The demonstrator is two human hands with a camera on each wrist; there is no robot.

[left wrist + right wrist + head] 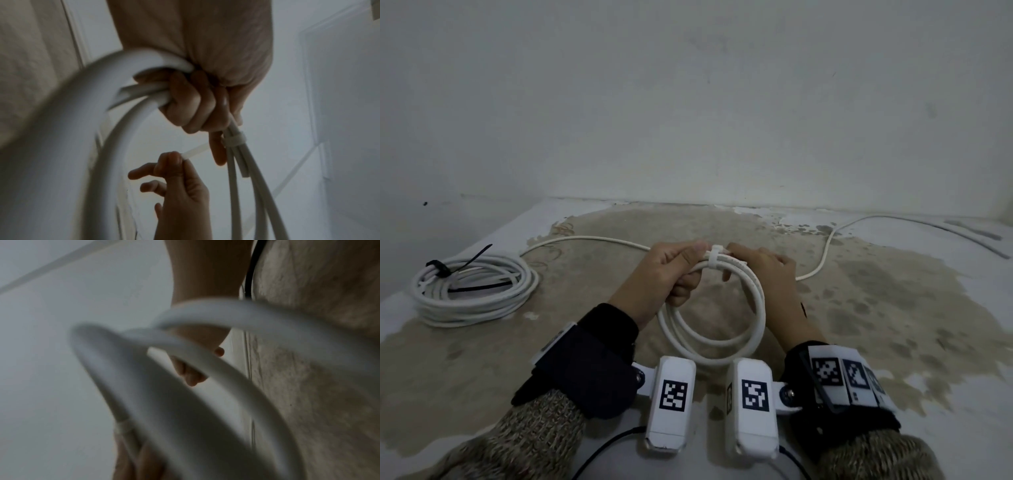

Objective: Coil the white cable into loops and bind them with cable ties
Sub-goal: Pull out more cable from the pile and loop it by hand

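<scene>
Stained floor [859, 308] below, left hand [667, 270] fingers grip the coil [722, 335] beside the white tie [715, 258] — right hand [180, 191] pinches its tail; a slipped pull could spring the loops.

The cable [726, 339] is looking like smooth white plastic — the tie [715, 257] around it matt and pale; the floor [876, 308] is showing rough, stained concrete — sleeves [534, 431] coarse knit.

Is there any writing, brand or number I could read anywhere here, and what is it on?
No readable words or numbers.
Wrist boxes: black-and-white square code patterns, no letters.
Right wrist band: similar code squares, no text.
Held cable: faint marks along its sheath, too small to read.
</scene>
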